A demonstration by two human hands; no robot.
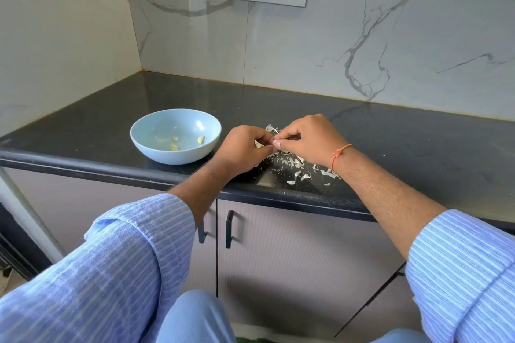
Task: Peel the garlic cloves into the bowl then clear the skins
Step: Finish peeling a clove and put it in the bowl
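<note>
We pinch a small white garlic clove point(260, 144) between our left hand point(242, 147) and right hand point(305, 138), just right of the pale blue ceramic bowl point(175, 135) (three peeled cloves inside). Papery white skins point(295, 165) near the black counter edge point(306, 203) could scatter off if brushed.
</note>
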